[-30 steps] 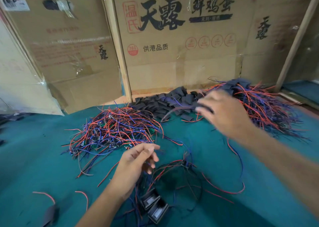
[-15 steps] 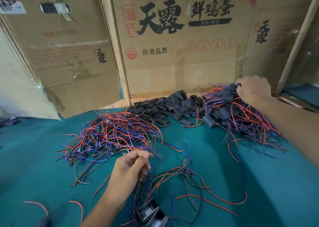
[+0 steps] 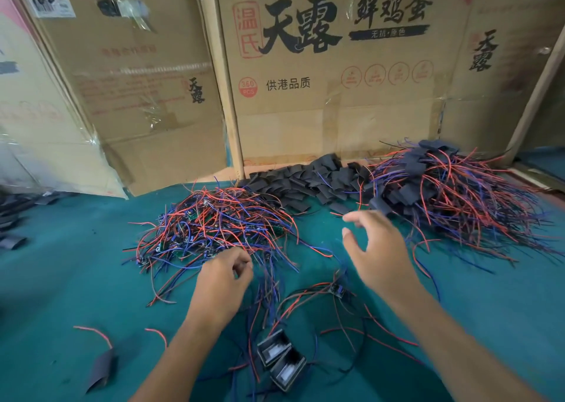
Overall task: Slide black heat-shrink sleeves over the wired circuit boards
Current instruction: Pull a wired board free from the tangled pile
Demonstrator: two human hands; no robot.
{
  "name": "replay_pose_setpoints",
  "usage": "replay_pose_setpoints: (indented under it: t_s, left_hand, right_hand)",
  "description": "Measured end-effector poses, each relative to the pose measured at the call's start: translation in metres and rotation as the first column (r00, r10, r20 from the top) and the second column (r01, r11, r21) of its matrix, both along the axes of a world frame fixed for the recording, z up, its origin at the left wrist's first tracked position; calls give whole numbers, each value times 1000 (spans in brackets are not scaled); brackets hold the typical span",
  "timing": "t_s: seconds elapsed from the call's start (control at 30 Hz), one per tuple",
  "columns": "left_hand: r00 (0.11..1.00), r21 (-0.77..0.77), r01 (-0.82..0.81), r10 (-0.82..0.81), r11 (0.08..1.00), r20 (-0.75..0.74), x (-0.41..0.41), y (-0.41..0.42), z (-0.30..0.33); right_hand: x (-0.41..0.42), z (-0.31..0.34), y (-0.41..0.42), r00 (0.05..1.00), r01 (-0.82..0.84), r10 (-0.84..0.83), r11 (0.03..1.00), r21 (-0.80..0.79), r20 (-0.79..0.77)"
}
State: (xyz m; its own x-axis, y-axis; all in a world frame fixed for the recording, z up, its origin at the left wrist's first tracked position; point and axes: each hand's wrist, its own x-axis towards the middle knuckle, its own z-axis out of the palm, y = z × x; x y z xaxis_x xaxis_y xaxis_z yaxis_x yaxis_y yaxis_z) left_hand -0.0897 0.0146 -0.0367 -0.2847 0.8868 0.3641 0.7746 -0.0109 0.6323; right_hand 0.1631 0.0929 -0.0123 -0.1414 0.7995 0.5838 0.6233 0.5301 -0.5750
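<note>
A tangled pile of bare wired circuit boards (image 3: 214, 227) with red and blue leads lies left of centre on the green mat. Loose black heat-shrink sleeves (image 3: 305, 181) are heaped behind it by the cardboard. On the right sits a pile of sleeved boards (image 3: 452, 193). My left hand (image 3: 221, 279) rests at the near edge of the bare pile, fingers curled and pinching wires. My right hand (image 3: 376, 248) hovers over the mat with fingers spread and nothing in it. One wired board (image 3: 336, 290) lies between the hands.
Two small black rectangular housings (image 3: 279, 358) lie near the front. A single sleeved piece (image 3: 102, 368) with red leads lies at the front left. Cardboard boxes (image 3: 321, 65) wall off the back. More black sleeves (image 3: 12, 218) sit at the far left edge.
My right hand has left the sleeved pile at the back right and come back toward the centre, now empty and spread. My left hand has stayed at the wire pile.
</note>
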Motion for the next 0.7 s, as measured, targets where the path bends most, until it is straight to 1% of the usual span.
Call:
replay_pose_setpoints:
  t_s: [0.1, 0.2, 0.27, 0.37, 0.47, 0.63, 0.7]
  left_hand:
    - [994, 15, -62, 63, 998, -89, -8, 1, -1]
    - [965, -10, -121, 115, 993, -235, -17, 7, 0]
    - [927, -98, -182, 137, 979, -350, -23, 16, 5]
    - [868, -270, -248, 91, 930, -488, -27, 33, 14]
    - [855, -328, -263, 62, 908, -514, -24, 44, 15]
    - [872, -308, -253, 78, 917, -484, -27, 46, 12]
    - [871, -301, -211, 39, 930, -490, -31, 46, 15]
  right_hand:
    - [-5, -15, -11, 996, -46, 47, 999, -9, 78]
    - [-1, -22, -12, 989, -51, 55, 998, -36, 137]
    - [0, -23, -11, 989, -37, 44, 998, -54, 144]
    - [-3, -23, -10, 989, -45, 53, 997, -62, 141]
    - [-5, -24, -13, 984, -68, 78, 996, -64, 159]
    - [-4, -24, -13, 985, -67, 75, 996, -53, 154]
    - [-3, -24, -12, 984, -64, 73, 996, -60, 161]
